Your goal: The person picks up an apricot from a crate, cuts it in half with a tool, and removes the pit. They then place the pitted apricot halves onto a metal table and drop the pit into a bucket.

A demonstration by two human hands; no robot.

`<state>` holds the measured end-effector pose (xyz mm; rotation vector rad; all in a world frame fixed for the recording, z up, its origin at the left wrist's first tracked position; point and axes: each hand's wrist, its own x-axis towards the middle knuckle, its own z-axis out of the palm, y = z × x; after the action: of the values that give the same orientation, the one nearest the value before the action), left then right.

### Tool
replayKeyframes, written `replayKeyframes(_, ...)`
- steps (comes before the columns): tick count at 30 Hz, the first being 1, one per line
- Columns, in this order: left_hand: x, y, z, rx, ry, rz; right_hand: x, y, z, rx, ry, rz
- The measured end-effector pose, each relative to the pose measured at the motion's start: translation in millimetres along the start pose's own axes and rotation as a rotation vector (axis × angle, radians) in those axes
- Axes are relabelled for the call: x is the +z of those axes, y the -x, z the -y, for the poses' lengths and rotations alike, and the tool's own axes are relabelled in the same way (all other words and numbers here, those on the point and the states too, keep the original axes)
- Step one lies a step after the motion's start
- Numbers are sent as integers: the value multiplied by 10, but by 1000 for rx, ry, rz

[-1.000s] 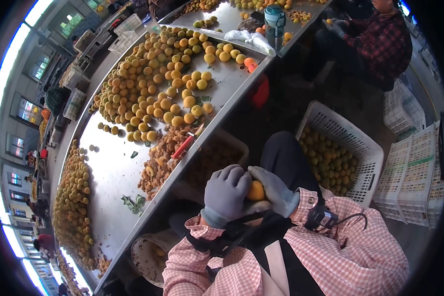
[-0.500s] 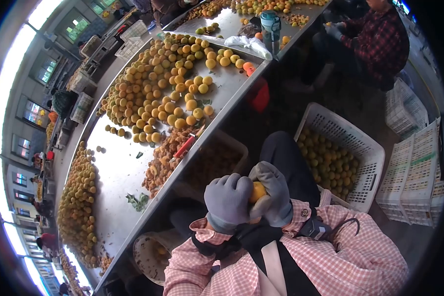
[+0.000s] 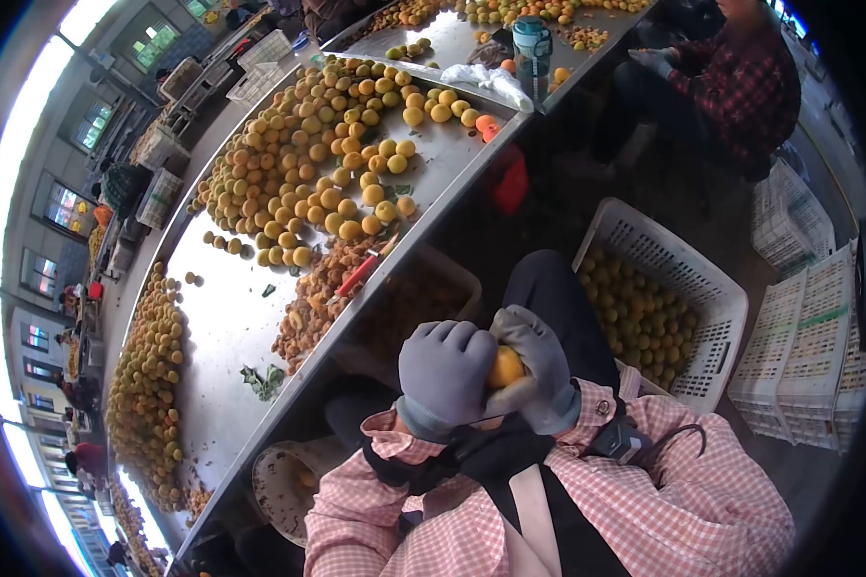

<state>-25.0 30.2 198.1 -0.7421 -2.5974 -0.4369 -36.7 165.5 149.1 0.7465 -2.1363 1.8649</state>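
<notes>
Both my hands wear grey gloves and meet in front of my chest. A round yellow-orange fruit (image 3: 506, 367) is held between them. My right hand (image 3: 541, 363) wraps its fingers and thumb around the fruit from the right. Closed into a fist, my left hand (image 3: 445, 373) presses against the fruit's left side; whether it grips anything else is hidden. To the left, the metal table (image 3: 223, 332) carries a large heap of similar fruits (image 3: 293, 159). A pile of brown scraps (image 3: 308, 303) lies along its near edge, with a red-handled tool (image 3: 356, 276) on top.
A white crate (image 3: 726, 322) full of fruits stands by my right knee, with stacked crates (image 3: 789, 337) farther right. A bucket (image 3: 284, 481) sits under the table edge. Beyond a bottle (image 3: 532, 58), a person in a checked shirt (image 3: 741, 96) sits at upper right.
More of the fruit shows between my hands, as they have shifted slightly apart. The whole view has moved a little. The grip on the fruit continues.
</notes>
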Motion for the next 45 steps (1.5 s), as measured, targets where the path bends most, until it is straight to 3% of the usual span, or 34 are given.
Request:
replayKeyframes(2,49,15,-63,-135,100,-138,21,-37,109,632,-928,-176)
replayKeyframes(3,59,19,-95,-133,99,-134,17,-58,160,632,-931,-178)
replayKeyframes(6,105,63,-198,-306,334,-270,-13,-61,209,488,-824,-176)
replayKeyframes(8,135,101,-244,-383,457,-310,-9,-75,165,218,-674,-111)
replayKeyframes(9,157,121,-260,-447,586,-350,28,-68,119,225,-675,-103)
replayKeyframes(11,273,188,-277,-435,672,-417,102,-33,0,-77,-337,-213)
replayKeyframes(13,357,178,-291,-590,857,-518,88,-130,-57,-88,-398,-150)
replayKeyframes(15,448,189,-251,-600,889,-545,96,-143,-129,-87,-459,-80)
replayKeyframes(17,536,189,-177,-692,876,-566,166,-167,-255,-65,-249,-46)
replayKeyframes(18,521,197,-146,-667,678,-496,191,-172,-298,-73,-243,-49)
replayKeyframes(19,484,230,-117,-655,686,-497,229,-174,-332,216,-476,-36)
replayKeyframes(20,414,280,-77,-635,606,-333,247,-176,-356,511,-710,-24)
replayKeyframes(21,322,309,-42,-614,520,-168,226,-183,-358,509,-709,-32)
replayKeyframes(22,233,333,-34,-589,442,-8,188,-167,-359,217,-349,32)
replayKeyframes(23,210,340,11,-590,445,-2,135,-152,-364,-72,14,96)
replayKeyframes(25,185,282,109,-200,22,-66,22,-158,-271,-102,111,188)
replayKeyframes(27,107,218,122,-151,-14,-60,6,-163,-84,785,-697,101)
replayKeyframes(28,74,208,138,-68,-45,-67,-12,-80,-251,532,-357,303)
replayKeyframes(32,-19,162,179,95,-101,-84,-50,-80,-211,596,-462,386)
replayKeyframes(34,-38,161,179,120,-125,-95,-111,-109,-221,85,-79,510)
replayKeyframes(38,-169,158,123,42,-167,19,-91,-108,-195,119,-38,529)
replayKeyframes(40,-259,128,84,2,-177,78,20,-105,-255,879,-758,361)
replayKeyframes(41,-311,112,55,-36,-187,145,2,-101,-260,882,-759,359)
replayKeyframes(43,-341,89,29,-73,-195,213,-56,-116,-260,88,-92,520)
replayKeyframes(45,-334,65,12,-68,-216,211,-55,-142,-266,120,-99,541)
